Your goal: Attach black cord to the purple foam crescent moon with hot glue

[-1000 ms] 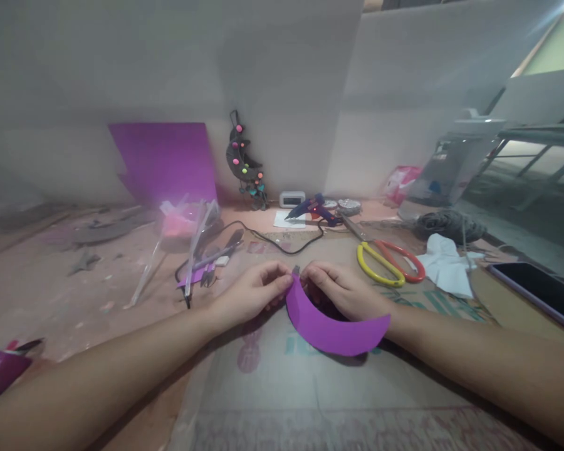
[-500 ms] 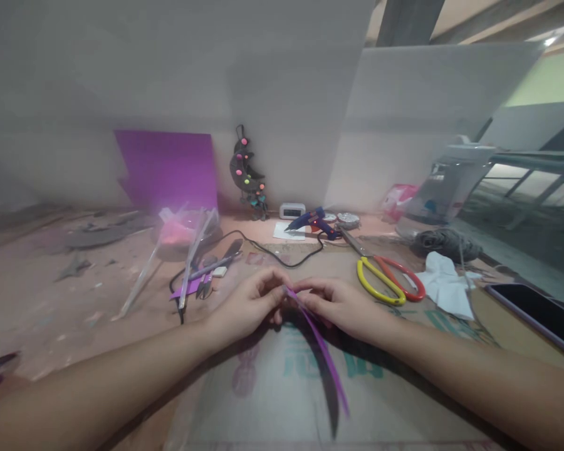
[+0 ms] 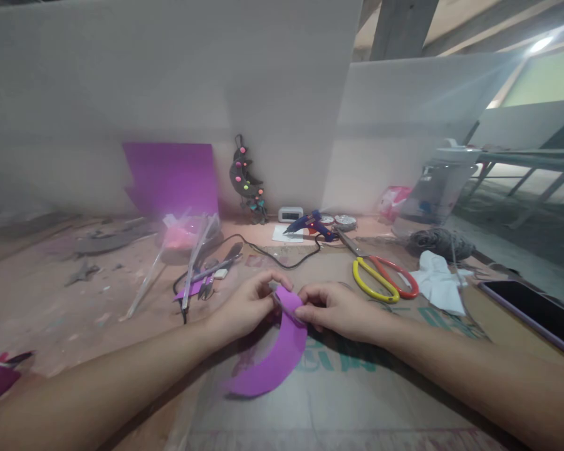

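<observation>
Both hands meet over the cardboard sheet [image 3: 371, 413], pinching the upper end of a purple crescent cutout [image 3: 279, 360]. My left hand [image 3: 249, 307] has its thumb and fingers closed at the cutout's left edge. From the other side, my right hand [image 3: 341, 310] grips it, thumb in front. A narrow grey strip [image 3: 287, 305] lies across the purple between the two thumbs; what it is I cannot make out. The crescent's broad face shows, and its tapered tip points to the lower left. Fingertips behind the cutout are hidden.
Beyond my right hand lie scissors [image 3: 376, 279] with yellow and red handles. A blue glue gun [image 3: 310, 223] rests behind. White tissue [image 3: 439, 282], a phone [image 3: 531, 313] and grey yarn [image 3: 442, 243] are at right. Glue sticks [image 3: 197, 266] and small snips [image 3: 207, 287] lie left.
The purple crescent has turned from nearly edge-on to showing its broad face, its tip swinging to the left. Both hands keep their pinch near the same spot. The camera view has shifted slightly.
</observation>
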### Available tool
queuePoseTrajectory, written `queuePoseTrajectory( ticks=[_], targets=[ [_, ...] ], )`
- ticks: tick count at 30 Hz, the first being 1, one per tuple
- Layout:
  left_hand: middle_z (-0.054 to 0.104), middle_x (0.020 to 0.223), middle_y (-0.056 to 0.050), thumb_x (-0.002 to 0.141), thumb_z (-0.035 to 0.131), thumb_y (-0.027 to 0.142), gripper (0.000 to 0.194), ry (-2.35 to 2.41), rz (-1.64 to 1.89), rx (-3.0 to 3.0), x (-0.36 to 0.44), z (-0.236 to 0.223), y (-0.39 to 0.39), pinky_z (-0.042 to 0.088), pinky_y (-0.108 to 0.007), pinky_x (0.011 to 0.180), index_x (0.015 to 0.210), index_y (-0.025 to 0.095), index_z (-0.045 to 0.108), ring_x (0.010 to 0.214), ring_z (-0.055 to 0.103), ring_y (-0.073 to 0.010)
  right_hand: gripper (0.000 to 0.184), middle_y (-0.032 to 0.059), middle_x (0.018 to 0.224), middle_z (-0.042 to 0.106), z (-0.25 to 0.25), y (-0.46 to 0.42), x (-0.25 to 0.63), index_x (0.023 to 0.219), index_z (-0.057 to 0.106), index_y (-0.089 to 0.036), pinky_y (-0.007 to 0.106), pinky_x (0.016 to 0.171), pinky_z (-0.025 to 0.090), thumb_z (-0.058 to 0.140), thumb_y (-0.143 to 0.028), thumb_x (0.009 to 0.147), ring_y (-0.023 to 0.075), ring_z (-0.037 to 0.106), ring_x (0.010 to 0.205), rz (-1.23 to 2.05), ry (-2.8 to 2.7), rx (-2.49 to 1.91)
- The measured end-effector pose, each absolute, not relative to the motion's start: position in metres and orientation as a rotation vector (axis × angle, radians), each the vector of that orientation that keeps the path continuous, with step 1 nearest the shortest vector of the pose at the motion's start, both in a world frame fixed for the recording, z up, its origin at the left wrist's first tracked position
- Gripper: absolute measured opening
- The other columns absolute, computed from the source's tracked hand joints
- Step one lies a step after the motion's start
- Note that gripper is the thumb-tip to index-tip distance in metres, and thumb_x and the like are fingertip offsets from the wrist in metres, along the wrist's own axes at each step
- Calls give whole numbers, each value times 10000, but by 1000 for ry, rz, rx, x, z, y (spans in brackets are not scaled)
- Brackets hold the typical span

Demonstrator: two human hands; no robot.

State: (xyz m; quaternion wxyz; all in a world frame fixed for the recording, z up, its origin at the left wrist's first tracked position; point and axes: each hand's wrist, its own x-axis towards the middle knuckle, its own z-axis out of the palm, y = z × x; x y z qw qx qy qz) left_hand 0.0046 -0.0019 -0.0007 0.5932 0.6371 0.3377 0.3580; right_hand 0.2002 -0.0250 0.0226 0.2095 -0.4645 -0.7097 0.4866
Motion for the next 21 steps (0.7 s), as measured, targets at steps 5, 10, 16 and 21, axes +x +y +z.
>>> queuePoseTrajectory(
  ticks=[5,10,16,21],
  targets=[
    [463,580,66,820,593,354,199,853,735,1420,1,-1,4,266,-158,423,862,164,553,442,389,-45,293,-71,511,447,11,-22,203,737,537,-181,208,461,265,587,-459,812,69,371,461,1410,-1641,-1189],
    [476,604,50,826,585,399,255,872,652,1578,-2,2,5,296,-174,438,876,150,607,481,403,-63,354,-58,544,476,15,-21,202,712,536,-173,216,466,258,633,-508,767,66,378,476,1342,-1604,-1235],
    [503,628,43,821,594,393,251,885,683,1669,2,3,4,323,-189,474,846,144,617,516,416,-75,388,-67,548,439,10,-21,202,708,518,-182,219,457,272,621,-550,774,71,383,479,1322,-1624,-1239],
    [552,673,21,834,582,323,190,897,717,1719,3,-1,5,359,-192,515,866,141,627,569,465,-90,336,-54,578,457,24,-21,205,785,563,-176,220,464,292,521,-501,859,76,383,489,1215,-1791,-1255]
  ],
)
